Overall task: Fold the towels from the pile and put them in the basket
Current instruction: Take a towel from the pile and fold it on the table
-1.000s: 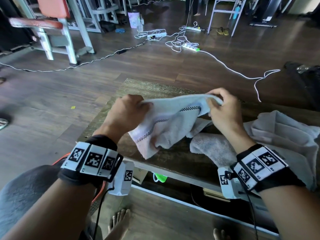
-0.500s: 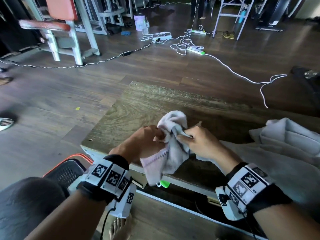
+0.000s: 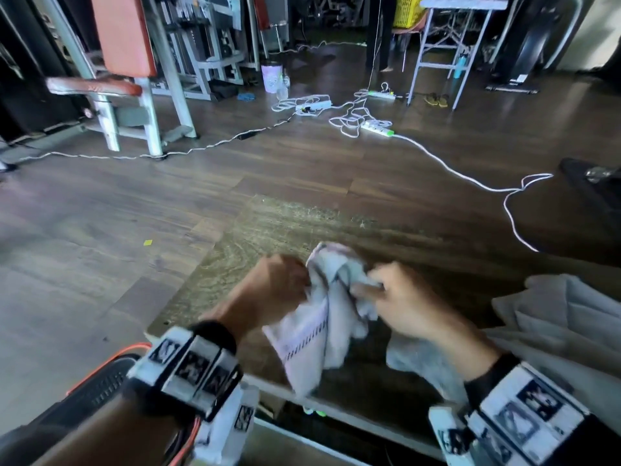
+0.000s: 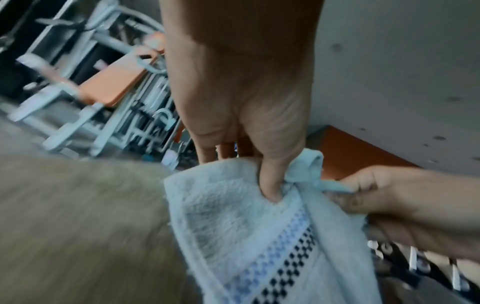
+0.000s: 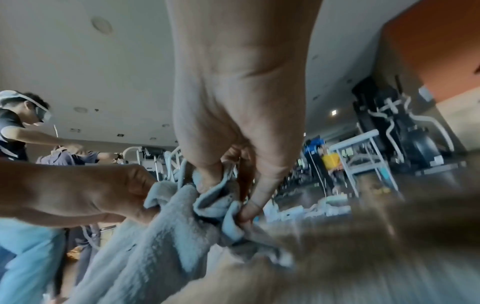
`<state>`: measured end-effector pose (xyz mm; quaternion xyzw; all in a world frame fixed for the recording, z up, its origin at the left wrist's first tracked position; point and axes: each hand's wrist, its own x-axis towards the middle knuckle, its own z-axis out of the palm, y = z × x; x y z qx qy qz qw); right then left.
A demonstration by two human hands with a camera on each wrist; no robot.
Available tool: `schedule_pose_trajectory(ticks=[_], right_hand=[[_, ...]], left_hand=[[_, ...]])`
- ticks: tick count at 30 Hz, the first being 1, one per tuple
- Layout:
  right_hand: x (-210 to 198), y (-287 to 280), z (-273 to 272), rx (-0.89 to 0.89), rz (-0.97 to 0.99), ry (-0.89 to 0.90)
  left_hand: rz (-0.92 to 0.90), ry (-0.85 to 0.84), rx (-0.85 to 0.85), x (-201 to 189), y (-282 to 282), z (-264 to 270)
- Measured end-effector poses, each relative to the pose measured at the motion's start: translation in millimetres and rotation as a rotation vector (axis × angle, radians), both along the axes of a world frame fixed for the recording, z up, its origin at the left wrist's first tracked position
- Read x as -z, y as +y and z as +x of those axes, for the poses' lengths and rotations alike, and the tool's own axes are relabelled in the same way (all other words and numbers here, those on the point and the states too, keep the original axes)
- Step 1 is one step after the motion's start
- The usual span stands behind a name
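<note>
1. Towel (image 3: pixel 324 317) with a checked stripe hangs bunched between both hands, above the near edge of the wooden table (image 3: pixel 279 227); its lower part drapes down past that edge.
2. Left hand (image 3: pixel 275 290) has its fingers curled round the towel's upper hem, thumb pressed into the cloth; right hand (image 3: pixel 400 301) pinches a neighbouring fold between thumb and fingertips; the two grips sit almost touching.
3. Pile of unfolded towels (image 3: pixel 557 324) lies on the right side of the table, near the right forearm; one grey cloth (image 3: pixel 420 361) spreads under that wrist.
4. Basket (image 3: pixel 100 381), dark mesh with an orange rim, sits low on the near left, beside the left wrist and below table height.
5. Judgement: the fold looks half made, with corners brought together; doing it well likely means matching the hems evenly, keeping both pinches firm so no layer slips, laying the cloth flat on bare table left of the pile, then smoothing before the next fold.
6. Risk: the dangling part may twist or catch the table edge.
</note>
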<state>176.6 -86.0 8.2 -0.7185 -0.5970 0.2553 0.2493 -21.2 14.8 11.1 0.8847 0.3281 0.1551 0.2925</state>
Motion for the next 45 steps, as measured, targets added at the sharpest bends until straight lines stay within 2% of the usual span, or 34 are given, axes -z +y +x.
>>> schedule_pose_trajectory(ticks=[3, 5, 8, 13, 17, 21, 25, 29, 31, 35, 40, 45], right_hand=[[-39.5, 50.6, 44.3, 0.066, 0.249, -0.093], [-65.1, 80.9, 78.6, 0.136, 0.346, -0.197], [-94.8, 99.2, 125.4, 0.275, 0.38, -0.287], [-102.5, 99.0, 154.2, 0.356, 0.408, -0.273], [-90.8, 95.1, 156.0, 0.376, 0.387, -0.23], [-83.5, 83.6, 152.8, 0.392, 0.339, -0.237], [-79.3, 75.4, 158.0, 0.443, 0.303, -0.263], [-72.8, 63.7, 164.6, 0.476, 0.404, -0.318], [-64.4, 53.9, 162.7, 0.422, 0.387, -0.326], [-42.3, 24.1, 145.5, 0.324, 0.218, -0.296], [-25.1, -11.4, 117.2, 0.288, 0.291, -0.308], [-35.8, -53.3, 83.8, 0.285, 0.346, -0.289]], left_hand=[[0.264, -0.075, -0.033, -44.5, 56.2, 44.1], [0.323, -0.067, -0.152, -71.4, 89.7, 67.2], [0.369, -0.001, -0.327, -97.1, 125.5, 85.7], [0.474, 0.096, -0.448, -98.1, 150.3, 90.4], [0.454, 0.057, -0.486, -89.4, 154.4, 89.0], [0.339, 0.013, -0.532, -87.1, 152.9, 88.8], [0.071, -0.267, -0.541, -91.8, 157.1, 93.6], [0.137, -0.413, -0.564, -98.5, 151.9, 91.5], [0.166, -0.384, -0.548, -90.8, 141.2, 81.3], [0.187, -0.236, -0.486, -60.9, 113.8, 48.7], [0.168, -0.218, -0.49, -47.3, 78.3, 8.3], [0.127, -0.22, -0.451, -54.1, 42.7, -27.8]])
